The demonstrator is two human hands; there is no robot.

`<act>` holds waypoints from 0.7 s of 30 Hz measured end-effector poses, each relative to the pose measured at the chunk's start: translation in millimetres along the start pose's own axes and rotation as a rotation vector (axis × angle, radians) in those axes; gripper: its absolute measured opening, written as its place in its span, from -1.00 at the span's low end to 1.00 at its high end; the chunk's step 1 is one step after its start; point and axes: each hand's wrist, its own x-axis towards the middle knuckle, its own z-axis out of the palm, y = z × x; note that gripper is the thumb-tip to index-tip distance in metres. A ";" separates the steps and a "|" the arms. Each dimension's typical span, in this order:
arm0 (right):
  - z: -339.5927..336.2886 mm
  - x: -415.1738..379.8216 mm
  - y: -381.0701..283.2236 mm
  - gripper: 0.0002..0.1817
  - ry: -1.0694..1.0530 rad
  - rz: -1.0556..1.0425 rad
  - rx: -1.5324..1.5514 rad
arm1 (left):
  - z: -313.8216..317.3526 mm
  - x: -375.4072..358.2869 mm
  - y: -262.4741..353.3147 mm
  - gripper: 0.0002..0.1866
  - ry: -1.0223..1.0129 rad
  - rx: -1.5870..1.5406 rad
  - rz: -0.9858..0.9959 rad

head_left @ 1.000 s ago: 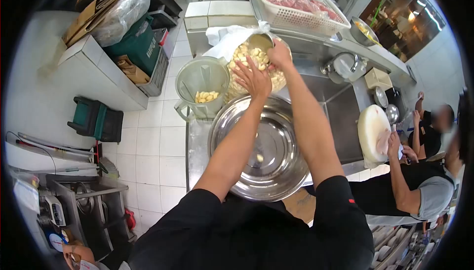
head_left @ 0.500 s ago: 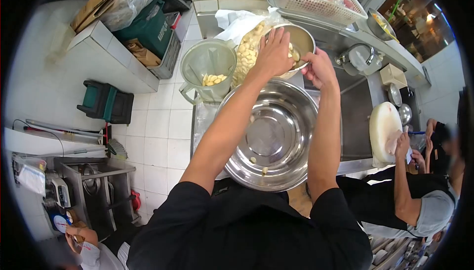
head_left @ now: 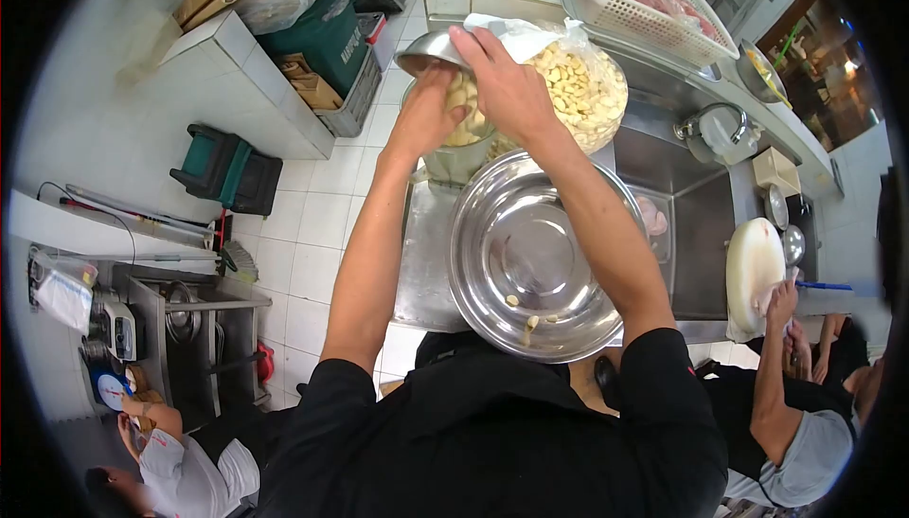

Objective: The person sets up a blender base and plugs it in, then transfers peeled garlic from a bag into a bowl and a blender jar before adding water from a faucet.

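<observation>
A small metal bowl [head_left: 434,48] is tipped over the pitcher-like translucent jar [head_left: 458,166]. My right hand [head_left: 502,82] grips the bowl's rim from above. At the bowl's mouth is my left hand [head_left: 428,118], its thumb apart and its fingertips partly hidden by the bowl. Pale peeled garlic cloves [head_left: 461,95] show in the jar beside that hand. Just right of the jar, a clear plastic bag of garlic cloves [head_left: 579,90] stands in a round container. Beneath my forearms sits a large steel basin [head_left: 521,243] with a few loose cloves inside.
A steel sink [head_left: 696,234] lies to the right, with a faucet [head_left: 724,120] behind it. A white perforated basket [head_left: 653,11] of bagged meat stands at the back. At right, a co-worker's hands [head_left: 780,305] work at a round white cutting board [head_left: 756,262]. Another person [head_left: 194,461] is at lower left.
Both hands moved left with the small bowl, from above the garlic bag to above the jar. The bowl is now tipped, and more cloves show in the jar.
</observation>
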 end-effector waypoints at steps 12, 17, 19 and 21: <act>-55.1 -37.3 150.8 -0.32 0.131 0.011 -0.391 | 38.9 -1.4 71.2 -0.63 -0.137 -0.523 0.062; -21.8 -47.8 161.7 -0.27 -0.141 -0.004 -0.648 | 142.0 10.9 77.9 -0.34 0.022 -0.161 -0.027; -5.1 -40.5 166.0 -0.30 -0.133 -0.048 -0.654 | 161.3 16.9 68.5 -0.18 -0.107 -0.033 -0.233; 12.7 -33.2 166.7 -0.31 -0.272 0.109 -0.605 | 179.8 17.3 53.7 -0.12 -0.111 -0.023 -0.233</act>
